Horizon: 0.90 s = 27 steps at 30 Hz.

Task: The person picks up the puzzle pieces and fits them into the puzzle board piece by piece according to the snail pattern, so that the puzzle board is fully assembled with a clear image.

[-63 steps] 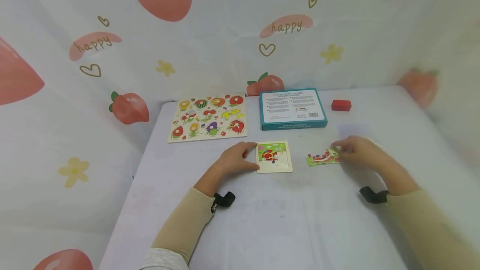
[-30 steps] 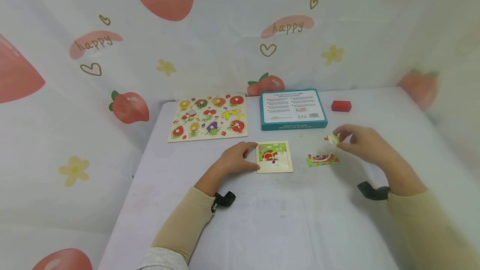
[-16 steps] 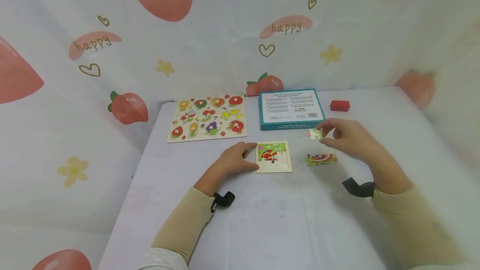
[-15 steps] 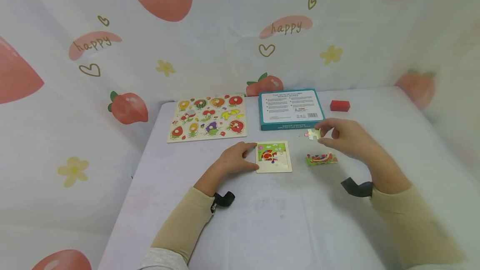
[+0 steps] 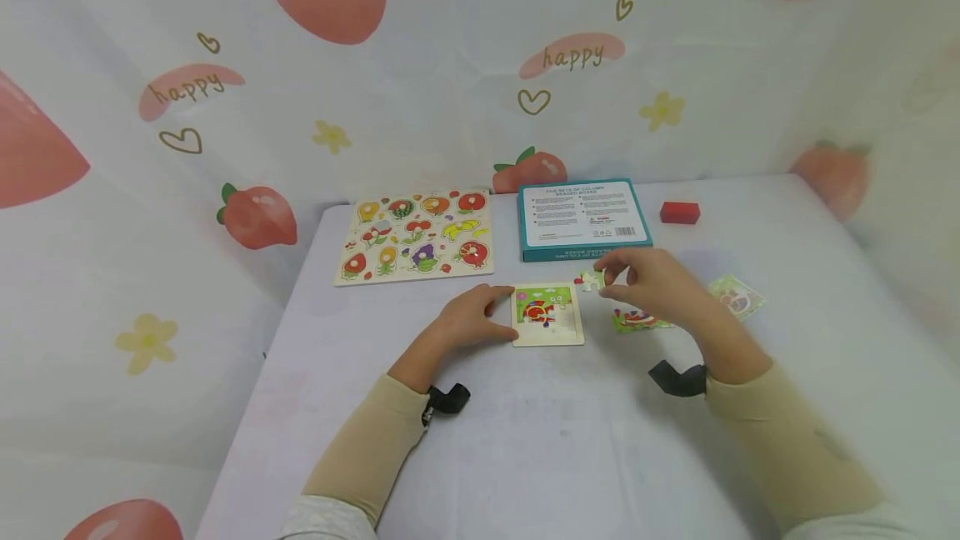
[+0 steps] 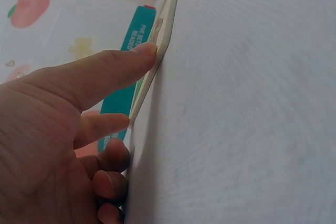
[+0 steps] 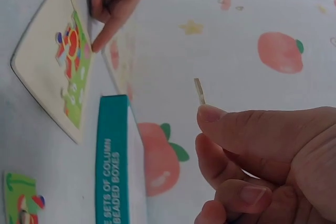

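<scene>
In the head view my left hand [image 5: 471, 315] touches the near edge side of a small wooden puzzle tray [image 5: 528, 340], thumb and index finger at its two left corners. In the left wrist view that thumb and index finger [image 6: 105, 127] are straight; the other fingers curl. The tray holds a partly filled green and red picture. My right hand [image 5: 656, 286] pinches a pale green jigsaw piece [image 5: 592, 280] between thumb and index finger, just above the tray's upper right corner. In the right wrist view the piece [image 7: 199, 91] shows edge-on, raised off the table.
Red and green puzzle pieces [image 5: 637, 321] lie partly under my right hand. Another printed piece or card [image 5: 737, 298] lies right of the forearm. Behind stand a fruit peg board [image 5: 416, 236], a teal-edged box [image 5: 585, 219] and a red block [image 5: 680, 212].
My right hand has picked up the jigsaw piece from beside the other pieces and carried it left to the tray's upper right corner. The left hand and tray have stayed put.
</scene>
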Each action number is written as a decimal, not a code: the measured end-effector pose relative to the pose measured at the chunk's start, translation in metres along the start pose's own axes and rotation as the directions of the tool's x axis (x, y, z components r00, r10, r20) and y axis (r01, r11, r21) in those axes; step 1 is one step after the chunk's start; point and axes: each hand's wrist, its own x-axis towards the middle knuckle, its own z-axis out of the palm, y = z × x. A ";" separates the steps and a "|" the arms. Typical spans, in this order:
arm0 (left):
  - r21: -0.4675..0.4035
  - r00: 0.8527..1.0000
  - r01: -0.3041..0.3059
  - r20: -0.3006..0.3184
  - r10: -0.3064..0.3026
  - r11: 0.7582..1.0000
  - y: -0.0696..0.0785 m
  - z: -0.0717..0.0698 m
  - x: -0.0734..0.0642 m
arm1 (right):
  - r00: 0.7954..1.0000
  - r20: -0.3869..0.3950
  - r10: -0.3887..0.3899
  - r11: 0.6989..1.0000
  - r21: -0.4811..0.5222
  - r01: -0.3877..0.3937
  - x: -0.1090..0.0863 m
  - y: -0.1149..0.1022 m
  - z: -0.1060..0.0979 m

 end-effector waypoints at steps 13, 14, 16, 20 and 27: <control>-0.012 1.000 -0.004 -0.004 0.004 1.000 -0.002 0.002 0.000 | 0.997 0.076 -0.015 0.999 0.049 0.012 0.018 0.003 0.030; -0.012 1.000 -0.004 -0.005 0.004 1.000 -0.002 0.002 0.000 | 0.996 0.084 -0.014 0.999 0.049 0.009 0.020 0.004 0.032; -0.012 1.000 -0.002 -0.006 0.002 1.000 -0.001 0.002 0.000 | 0.995 0.098 -0.009 0.999 0.046 0.004 0.022 0.005 0.036; -0.013 1.000 -0.002 -0.007 0.002 1.000 -0.001 0.001 0.000 | 0.992 0.129 -0.003 1.000 0.028 0.000 0.025 0.008 0.041; -0.012 1.000 0.002 -0.007 -0.002 1.000 -0.001 0.000 0.000 | 0.980 0.186 0.072 0.997 0.023 -0.078 0.031 0.009 0.050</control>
